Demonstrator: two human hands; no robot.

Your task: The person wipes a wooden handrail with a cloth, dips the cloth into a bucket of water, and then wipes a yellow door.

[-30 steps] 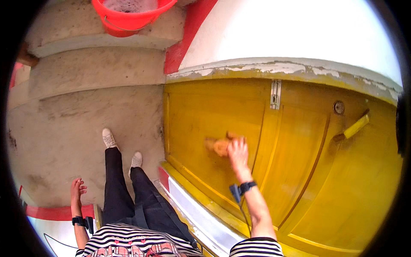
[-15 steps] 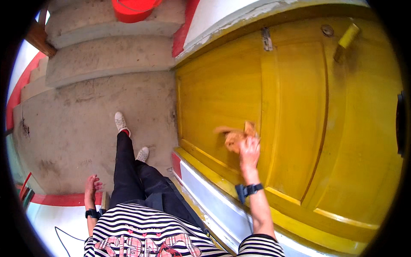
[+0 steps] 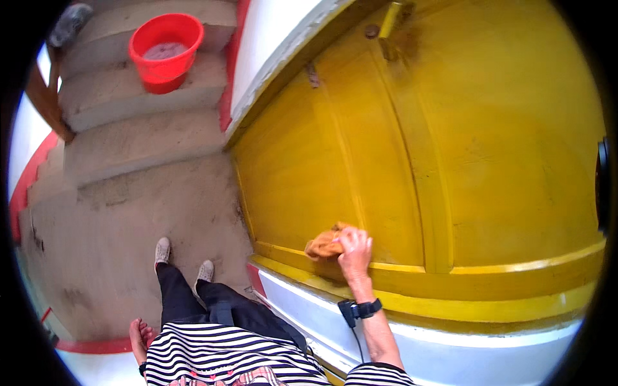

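An orange cloth [image 3: 326, 243] is bunched under my right hand [image 3: 355, 249], whose closed fingers press it against the lower part of a yellow panelled door [image 3: 489, 128]. The cloth lies just above the pale strip of moulding near the door's bottom. Down at the lower left, away from the door, my left hand [image 3: 141, 337] hangs beside my body with nothing in it, its fingers loosely bent.
A red bucket [image 3: 165, 55] with cloudy liquid inside stands on the concrete steps [image 3: 148, 132] at the upper left. The door has a yellow handle [image 3: 389, 26] near the top. A wooden post [image 3: 46, 103] borders the stairs. My white shoes [image 3: 205, 271] rest on the landing.
The view has swung, bringing more of the bucket and stairs into sight. My right hand and the cloth are now lower on the door. The left hand's fingers look less spread.
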